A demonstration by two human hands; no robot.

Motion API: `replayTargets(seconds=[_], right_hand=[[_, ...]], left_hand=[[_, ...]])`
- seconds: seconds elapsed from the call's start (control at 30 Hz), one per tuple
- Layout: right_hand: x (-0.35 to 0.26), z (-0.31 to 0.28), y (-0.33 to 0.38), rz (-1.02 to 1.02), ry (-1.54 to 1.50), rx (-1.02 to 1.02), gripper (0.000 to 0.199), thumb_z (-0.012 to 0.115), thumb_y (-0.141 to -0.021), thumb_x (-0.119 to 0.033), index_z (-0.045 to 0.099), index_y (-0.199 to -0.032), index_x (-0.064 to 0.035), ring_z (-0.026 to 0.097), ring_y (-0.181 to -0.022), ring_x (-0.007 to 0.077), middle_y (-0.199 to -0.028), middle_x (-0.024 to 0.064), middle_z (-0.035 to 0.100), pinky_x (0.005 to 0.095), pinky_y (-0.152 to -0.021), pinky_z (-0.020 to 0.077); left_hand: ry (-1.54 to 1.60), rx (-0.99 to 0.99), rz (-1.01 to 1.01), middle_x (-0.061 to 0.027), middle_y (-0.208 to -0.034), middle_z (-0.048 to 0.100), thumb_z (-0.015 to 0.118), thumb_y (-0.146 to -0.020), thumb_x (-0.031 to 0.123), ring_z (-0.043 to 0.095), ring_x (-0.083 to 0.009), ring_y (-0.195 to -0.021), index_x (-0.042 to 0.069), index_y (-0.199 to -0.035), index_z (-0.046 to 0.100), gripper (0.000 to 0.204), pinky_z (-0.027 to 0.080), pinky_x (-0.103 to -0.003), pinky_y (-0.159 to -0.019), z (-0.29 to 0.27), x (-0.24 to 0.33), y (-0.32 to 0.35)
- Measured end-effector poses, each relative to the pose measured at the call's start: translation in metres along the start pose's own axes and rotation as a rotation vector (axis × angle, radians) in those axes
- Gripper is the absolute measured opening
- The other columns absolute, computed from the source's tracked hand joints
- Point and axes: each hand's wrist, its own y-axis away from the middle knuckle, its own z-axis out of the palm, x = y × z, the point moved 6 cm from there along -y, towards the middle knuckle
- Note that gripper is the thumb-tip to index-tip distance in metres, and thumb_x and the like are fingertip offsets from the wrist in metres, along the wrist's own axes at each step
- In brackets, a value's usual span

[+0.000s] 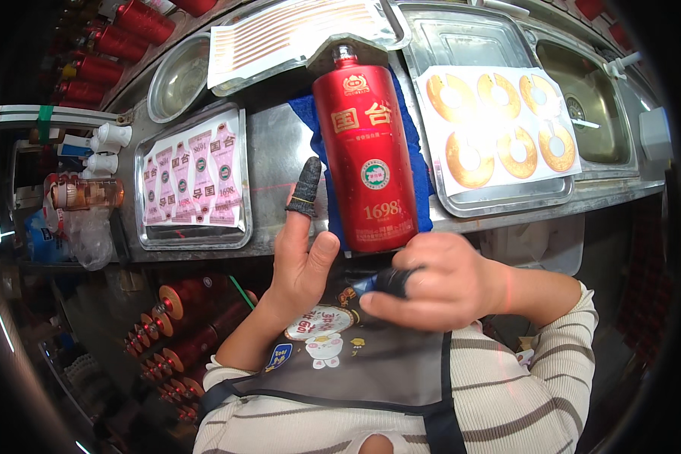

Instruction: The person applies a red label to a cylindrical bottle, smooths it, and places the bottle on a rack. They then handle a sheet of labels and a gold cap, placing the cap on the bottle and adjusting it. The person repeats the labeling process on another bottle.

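Observation:
A red bottle (369, 163) with gold lettering and a round green-and-white emblem lies on a blue cloth (420, 163), its neck toward the far side. My left hand (301, 261) is beside the bottle's lower left edge, thumb and index finger apart, holding nothing. A black cover (306, 185) with a yellowish band sheathes that index finger. Just below the bottle's base, my right hand (446, 284) is curled, slightly blurred. Its index finger also wears a dark cover (397, 282). A small blue bit shows at that fingertip; what it is, I cannot make out.
At left, a metal tray (234, 238) holds a sheet of pink decals (193, 178). Gold ring decals (517, 155) lie on the right tray (511, 204). Behind are a metal bowl (159, 94), a striped sheet (295, 38) and a sink (620, 144). Red bottles (197, 299) stand below left.

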Motion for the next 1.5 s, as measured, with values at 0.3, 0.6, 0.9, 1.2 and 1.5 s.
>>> replayTargets(seconds=[0.3, 0.6, 0.9, 1.2, 1.5], right_hand=[[0.009, -0.013, 0.024, 0.540, 0.133, 0.135, 0.040, 0.086, -0.068, -0.005, 0.073, -0.106, -0.0087, 0.062, -0.071, 0.0248, -0.083, 0.0058, 0.063, 0.0324, -0.076, 0.0542], [0.060, -0.007, 0.094, 1.180, -0.280, 0.692, 0.020, 0.072, -0.091, -0.005, 0.059, -0.105, -0.0004, 0.058, -0.082, 0.0072, -0.094, 0.0036, 0.064, 0.0219, -0.074, 0.0488], [0.044, 0.006, 0.073, 1.058, -0.233, 0.688, 0.023, 0.071, -0.093, -0.009, 0.057, -0.108, -0.0014, 0.055, -0.085, 0.0063, -0.096, 0.0023, 0.061, 0.0215, -0.076, 0.0474], [0.047, -0.004, 0.072, 1.024, -0.185, 0.670, 0.022, 0.072, -0.093, -0.012, 0.057, -0.105, -0.0012, 0.055, -0.087, 0.0085, -0.095, 0.0021, 0.060, 0.0231, -0.079, 0.0467], [0.099, -0.015, 0.030, 0.877, 0.102, 0.624, 0.016, 0.071, -0.089, -0.009, 0.061, -0.099, -0.0003, 0.060, -0.082, 0.0115, -0.087, 0.0052, 0.063, 0.0256, -0.075, 0.0490]], left_hand=[[0.043, 0.064, -0.075, -0.0211, -0.159, 0.031, 0.062, -0.097, 0.014, 0.033, -0.0280, -0.146, -0.006, -0.155, 0.021, 0.074, 0.025, -0.041, -0.120, 0.016, -0.013, 0.003], [-0.576, 0.115, 0.210, -0.0313, -0.162, 0.018, 0.069, -0.091, 0.036, 0.025, -0.0468, -0.148, 0.006, -0.127, 0.066, 0.047, 0.001, -0.067, -0.114, 0.020, 0.020, 0.002], [-0.798, 0.186, 0.184, -0.0389, -0.157, 0.019, 0.062, -0.094, 0.044, 0.016, -0.0526, -0.149, 0.012, -0.120, 0.074, 0.043, -0.002, -0.070, -0.112, 0.029, -0.001, 0.040], [-0.686, 0.289, 0.082, -0.0390, -0.158, 0.018, 0.065, -0.094, 0.041, 0.015, -0.0548, -0.148, -0.002, -0.102, 0.073, 0.045, 0.001, -0.070, -0.113, 0.008, -0.034, 0.053], [-0.739, 0.223, 0.263, -0.0332, -0.162, 0.014, 0.048, -0.099, 0.058, 0.013, -0.0529, -0.149, 0.015, -0.119, 0.074, 0.054, -0.002, -0.070, -0.113, 0.003, -0.009, -0.001]])
